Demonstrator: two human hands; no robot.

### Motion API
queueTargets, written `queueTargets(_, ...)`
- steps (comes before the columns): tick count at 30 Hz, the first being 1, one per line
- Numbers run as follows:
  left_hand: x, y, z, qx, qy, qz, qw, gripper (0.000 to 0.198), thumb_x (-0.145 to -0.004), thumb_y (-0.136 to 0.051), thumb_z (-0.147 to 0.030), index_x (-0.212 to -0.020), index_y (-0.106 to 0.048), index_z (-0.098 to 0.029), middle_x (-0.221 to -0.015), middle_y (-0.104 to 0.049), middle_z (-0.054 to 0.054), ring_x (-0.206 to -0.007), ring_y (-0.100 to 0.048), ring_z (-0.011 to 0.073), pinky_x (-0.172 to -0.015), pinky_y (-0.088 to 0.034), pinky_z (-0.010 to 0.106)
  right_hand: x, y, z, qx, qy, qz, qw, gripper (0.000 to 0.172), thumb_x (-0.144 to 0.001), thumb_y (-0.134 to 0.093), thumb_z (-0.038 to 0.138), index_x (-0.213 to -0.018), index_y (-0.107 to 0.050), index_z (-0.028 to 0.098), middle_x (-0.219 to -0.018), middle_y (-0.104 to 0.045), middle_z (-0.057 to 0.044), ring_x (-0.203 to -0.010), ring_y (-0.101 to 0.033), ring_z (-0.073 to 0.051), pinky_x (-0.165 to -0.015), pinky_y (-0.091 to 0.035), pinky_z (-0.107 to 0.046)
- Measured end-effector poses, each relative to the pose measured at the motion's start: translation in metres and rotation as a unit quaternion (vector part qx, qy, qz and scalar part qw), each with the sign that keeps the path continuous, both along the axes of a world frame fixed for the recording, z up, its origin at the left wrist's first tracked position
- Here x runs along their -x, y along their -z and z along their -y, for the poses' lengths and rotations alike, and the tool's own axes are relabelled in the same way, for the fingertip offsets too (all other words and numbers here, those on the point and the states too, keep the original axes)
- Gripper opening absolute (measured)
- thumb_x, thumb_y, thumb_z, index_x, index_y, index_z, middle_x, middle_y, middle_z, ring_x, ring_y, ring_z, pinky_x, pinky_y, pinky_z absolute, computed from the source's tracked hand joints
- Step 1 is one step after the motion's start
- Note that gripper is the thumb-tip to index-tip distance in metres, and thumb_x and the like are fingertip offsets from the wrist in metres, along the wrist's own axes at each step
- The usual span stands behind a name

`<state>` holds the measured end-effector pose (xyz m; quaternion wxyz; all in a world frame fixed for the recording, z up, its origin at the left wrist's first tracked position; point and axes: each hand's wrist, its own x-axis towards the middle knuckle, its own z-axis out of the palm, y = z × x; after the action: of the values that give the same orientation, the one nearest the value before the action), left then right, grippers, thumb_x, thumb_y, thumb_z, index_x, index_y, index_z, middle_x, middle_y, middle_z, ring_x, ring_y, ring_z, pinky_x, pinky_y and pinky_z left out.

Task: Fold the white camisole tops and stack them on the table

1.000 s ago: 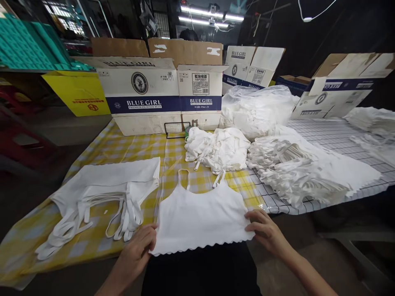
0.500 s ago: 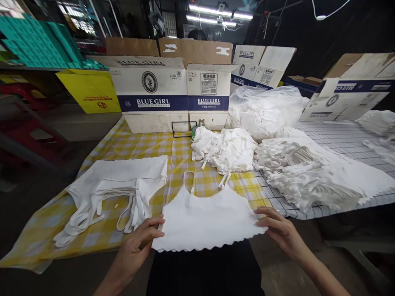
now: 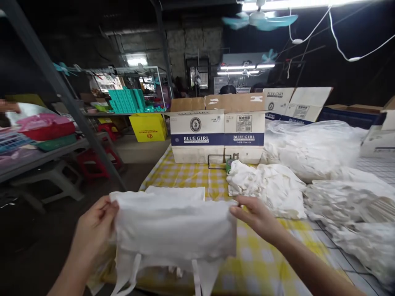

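A white strappy camisole top [image 3: 175, 230] hangs stretched between my hands, its scalloped hem uppermost and its straps dangling below. At the hem's left corner, my left hand [image 3: 95, 226] pinches the cloth between thumb and fingers. My right hand [image 3: 256, 216] grips the opposite corner the same way. Behind the held top, the edge of a stack of white garments [image 3: 193, 192] shows on the yellow checked tablecloth [image 3: 262, 250]; most of that stack is hidden.
White garments lie in a crumpled heap [image 3: 268, 187], with a larger pile [image 3: 354, 213] and a stuffed plastic bag [image 3: 314, 144] farther right. Printed cartons [image 3: 197, 154] stand at the back. A grey post [image 3: 70, 107] rises at left, beside another table where a person's hand shows.
Both hands have lifted the camisole top off the table, moved it left and turned it hem-up with straps hanging. My view has swung up and to the left.
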<state>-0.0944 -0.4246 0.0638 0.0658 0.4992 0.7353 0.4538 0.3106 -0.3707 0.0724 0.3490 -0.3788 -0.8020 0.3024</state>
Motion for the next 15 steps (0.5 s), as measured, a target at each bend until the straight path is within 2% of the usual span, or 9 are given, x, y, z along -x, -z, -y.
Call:
queueTargets(2, 0.018, 0.010, -0.034, 0.104, -0.024, -0.169, 0.980, 0.034, -0.090, -0.032, -0.038, -0.106, -0.053, -0.016, -0.082, -0.064, 0.004, -0.072, -0.058, 0.0163, -0.062, -0.043, 0.022, 0.046, 0.028, -0.045, 0.056, 0.026, 0.000, 0.998, 0.029, -0.084, -0.048, 0.037, -0.064, -0.049, 0.017, -0.059, -0.049, 0.003, -0.057, -0.046, -0.011, -0.053, -0.034, -0.021)
queueTargets(4, 0.029, 0.030, -0.069, 0.143, -0.032, -0.217, 0.965, 0.030, -0.090, -0.032, -0.029, -0.106, -0.052, -0.013, -0.087, -0.065, 0.009, -0.078, -0.061, 0.0195, -0.066, -0.041, 0.025, 0.088, 0.062, -0.086, 0.099, 0.083, 0.024, 0.991, 0.028, -0.080, -0.049, 0.032, -0.057, -0.047, 0.017, -0.053, -0.045, 0.004, -0.053, -0.043, -0.010, -0.050, -0.030, -0.020)
queueTargets(7, 0.040, 0.061, -0.109, 0.181, -0.033, -0.246, 0.952, 0.026, -0.090, -0.032, -0.022, -0.105, -0.051, -0.014, -0.079, -0.066, 0.011, -0.073, -0.063, 0.0214, -0.063, -0.040, 0.027, 0.130, 0.106, -0.127, 0.101, 0.131, 0.055, 0.985, 0.024, -0.073, -0.053, 0.024, -0.052, -0.045, 0.017, -0.047, -0.043, 0.004, -0.049, -0.041, -0.010, -0.048, -0.026, -0.021)
queueTargets(10, 0.049, 0.081, -0.132, 0.198, -0.032, -0.269, 0.942, 0.024, -0.092, -0.030, -0.024, -0.106, -0.048, -0.017, -0.081, -0.067, 0.010, -0.071, -0.064, 0.0224, -0.058, -0.040, 0.027, 0.145, 0.133, -0.146, 0.087, 0.176, 0.083, 0.977, 0.021, -0.072, -0.053, 0.022, -0.052, -0.049, 0.017, -0.049, -0.048, 0.002, -0.050, -0.044, -0.012, -0.050, -0.025, -0.023)
queueTargets(15, 0.060, 0.095, -0.155, 0.204, -0.014, -0.299, 0.932, 0.025, -0.093, -0.028, -0.026, -0.113, -0.043, -0.019, -0.097, -0.065, 0.010, -0.078, -0.064, 0.0204, -0.062, -0.043, 0.026, 0.143, 0.152, -0.158, 0.058, 0.211, 0.117, 0.969, 0.019, -0.078, -0.049, 0.024, -0.061, -0.056, 0.018, -0.060, -0.060, -0.005, -0.058, -0.054, -0.018, -0.053, -0.030, -0.027)
